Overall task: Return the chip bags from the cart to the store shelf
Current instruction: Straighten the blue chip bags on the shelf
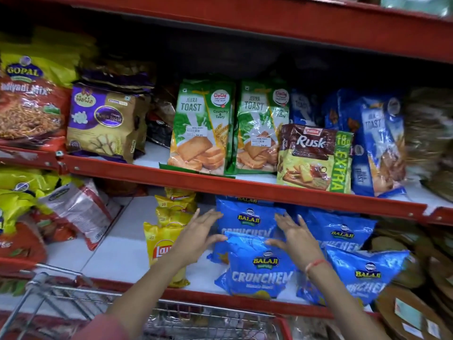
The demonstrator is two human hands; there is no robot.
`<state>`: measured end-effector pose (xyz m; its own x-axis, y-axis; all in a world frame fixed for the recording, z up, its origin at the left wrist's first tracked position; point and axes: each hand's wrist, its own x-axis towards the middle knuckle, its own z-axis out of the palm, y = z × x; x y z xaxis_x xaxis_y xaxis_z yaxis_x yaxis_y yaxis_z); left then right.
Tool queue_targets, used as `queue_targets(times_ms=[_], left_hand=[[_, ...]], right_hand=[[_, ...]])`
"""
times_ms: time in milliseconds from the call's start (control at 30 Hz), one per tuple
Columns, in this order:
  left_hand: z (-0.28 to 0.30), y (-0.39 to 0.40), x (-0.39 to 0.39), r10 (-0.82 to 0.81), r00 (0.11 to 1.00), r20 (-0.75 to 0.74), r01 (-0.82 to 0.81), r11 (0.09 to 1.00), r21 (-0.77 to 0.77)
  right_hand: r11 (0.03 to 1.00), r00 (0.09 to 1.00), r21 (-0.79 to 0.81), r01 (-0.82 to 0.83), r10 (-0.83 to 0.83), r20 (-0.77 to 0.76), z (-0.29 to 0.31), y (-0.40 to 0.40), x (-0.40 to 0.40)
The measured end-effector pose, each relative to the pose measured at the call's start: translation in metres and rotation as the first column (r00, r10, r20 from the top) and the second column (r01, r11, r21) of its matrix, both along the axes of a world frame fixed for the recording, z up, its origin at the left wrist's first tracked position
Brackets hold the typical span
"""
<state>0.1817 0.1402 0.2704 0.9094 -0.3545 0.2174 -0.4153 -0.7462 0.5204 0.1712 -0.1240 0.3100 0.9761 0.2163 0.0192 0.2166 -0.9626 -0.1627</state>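
Observation:
A blue Balaji Crunchem chip bag (259, 268) stands upright at the front of the lower shelf (220, 299). My left hand (196, 235) touches its upper left corner with fingers spread. My right hand (295, 238) rests fingertips on its upper right corner, also spread. Neither hand closes around the bag. Another blue Balaji bag (247, 217) stands just behind it, and two more (362, 271) sit to the right. Yellow Lay's bags (164, 244) are stacked to the left of my left hand. The wire cart (81, 298) is below, at the bottom left.
The shelf above (245, 185) holds green Jeera Toast packs (201, 126), a Rusk pack (313, 155) and blue toast packs. Yellow and red snack bags (22, 204) fill the far left. Brown round packs (421, 303) lie at the right. Bare white shelf board (117, 253) shows left of the Lay's.

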Motion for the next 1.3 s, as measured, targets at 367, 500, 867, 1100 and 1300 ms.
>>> queue_targets(times_ms=[367, 500, 867, 1100, 1300], left_hand=[[0.009, -0.025, 0.008, 0.061, 0.998, 0.011, -0.061, 0.998, 0.009], [0.007, -0.006, 0.006, 0.099, 0.995, 0.012, -0.099, 0.995, 0.032], [0.015, -0.018, -0.004, 0.196, 0.981, 0.015, -0.196, 0.972, 0.132], [0.032, -0.109, -0.025, 0.211, 0.977, 0.001, -0.210, 0.975, 0.074], [0.037, -0.227, -0.016, -0.065, 0.997, 0.035, 0.059, 0.986, 0.155]], right_hand=[[0.975, 0.984, 0.138, 0.176, -0.170, -0.053, -0.005, -0.040, -0.003], [0.975, 0.992, 0.187, 0.124, -0.115, -0.055, -0.003, -0.023, -0.001], [0.954, 0.995, 0.296, 0.039, -0.010, -0.097, -0.008, -0.042, -0.009], [0.944, 0.992, 0.321, 0.078, -0.041, -0.119, 0.001, -0.135, -0.010], [0.959, 0.946, 0.115, 0.258, -0.226, -0.233, 0.011, -0.241, -0.014]])
